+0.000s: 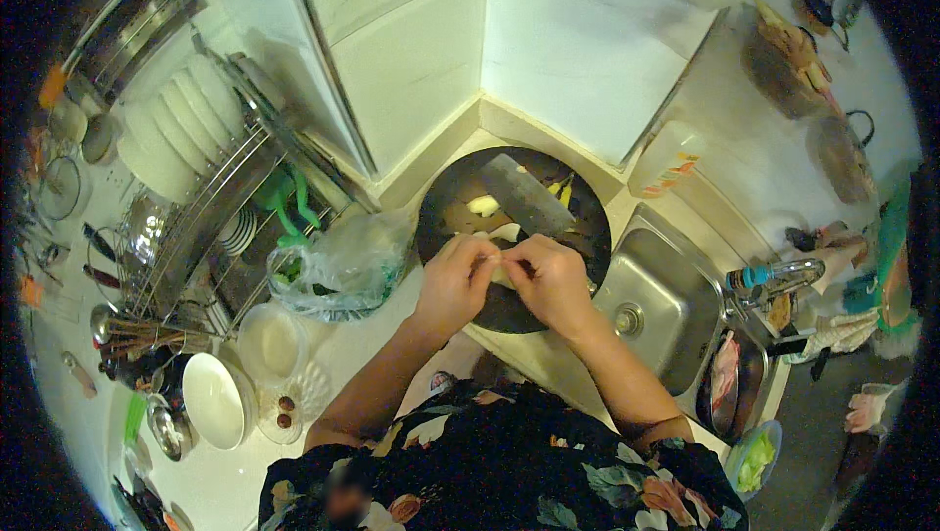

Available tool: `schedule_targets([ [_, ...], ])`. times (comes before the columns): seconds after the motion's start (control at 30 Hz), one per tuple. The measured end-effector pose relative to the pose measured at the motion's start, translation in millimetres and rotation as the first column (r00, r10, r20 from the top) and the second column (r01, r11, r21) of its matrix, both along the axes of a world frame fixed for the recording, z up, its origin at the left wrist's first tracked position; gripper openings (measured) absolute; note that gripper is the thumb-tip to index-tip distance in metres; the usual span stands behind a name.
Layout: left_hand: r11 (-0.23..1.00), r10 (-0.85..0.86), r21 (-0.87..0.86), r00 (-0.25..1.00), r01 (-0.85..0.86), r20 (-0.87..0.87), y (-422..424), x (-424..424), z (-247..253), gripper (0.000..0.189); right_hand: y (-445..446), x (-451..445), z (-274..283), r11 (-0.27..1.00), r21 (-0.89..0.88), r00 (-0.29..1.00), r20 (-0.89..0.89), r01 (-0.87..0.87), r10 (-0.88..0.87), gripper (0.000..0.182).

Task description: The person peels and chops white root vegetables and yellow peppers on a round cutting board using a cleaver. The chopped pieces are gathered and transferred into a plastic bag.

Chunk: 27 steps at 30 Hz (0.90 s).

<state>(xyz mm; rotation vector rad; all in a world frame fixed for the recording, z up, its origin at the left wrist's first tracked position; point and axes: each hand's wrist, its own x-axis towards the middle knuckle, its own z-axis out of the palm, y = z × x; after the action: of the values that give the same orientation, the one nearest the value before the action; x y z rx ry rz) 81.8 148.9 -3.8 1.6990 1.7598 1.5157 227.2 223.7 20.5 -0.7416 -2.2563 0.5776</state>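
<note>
My left hand and my right hand meet over a round dark cutting board. The fingertips of both pinch a small pale piece of food, mostly hidden by the fingers; it may be a garlic clove. Beyond the hands, a cleaver lies flat on the board, its wide metal blade slanting down to the right. A pale yellow peeled piece rests left of the blade, and whitish scraps lie just past my fingers. Yellow-green peppers sit at the blade's right.
A steel sink with a faucet adjoins the board's right side. Left stand a plastic bag of greens, a wire dish rack, a clear tub and a white bowl. A white bottle stands behind the sink.
</note>
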Motion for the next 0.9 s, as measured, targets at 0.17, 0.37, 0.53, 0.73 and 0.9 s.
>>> schedule_targets([
  [0.17,0.994,-0.063,0.078,0.993,0.072,-0.104,-5.2,-0.1,-2.3,0.012,-3.2,1.7,1.1,0.994,-0.091,0.998,-0.036,-0.057,0.054,0.014],
  [0.37,0.998,-0.053,0.033,0.996,0.055,-0.071,-10.2,1.4,2.0,0.007,-8.6,-1.8,-0.4,0.975,-0.221,0.998,-0.069,-0.028,0.013,0.017],
  [0.53,0.997,-0.049,0.050,0.998,0.051,-0.041,-10.3,5.0,2.6,0.010,-6.8,-1.6,-0.8,0.948,-0.318,0.996,-0.094,-0.025,-0.005,0.021],
  [0.73,0.996,-0.069,0.058,0.998,0.068,0.004,-11.9,4.5,3.2,0.012,-4.0,0.0,-3.1,0.917,-0.395,0.993,-0.117,-0.049,0.003,0.022],
  [0.9,0.994,-0.075,0.084,0.997,0.075,-0.013,-12.2,5.3,0.2,0.013,-3.7,0.0,-5.3,0.926,-0.376,0.995,-0.099,-0.023,-0.016,0.020],
])
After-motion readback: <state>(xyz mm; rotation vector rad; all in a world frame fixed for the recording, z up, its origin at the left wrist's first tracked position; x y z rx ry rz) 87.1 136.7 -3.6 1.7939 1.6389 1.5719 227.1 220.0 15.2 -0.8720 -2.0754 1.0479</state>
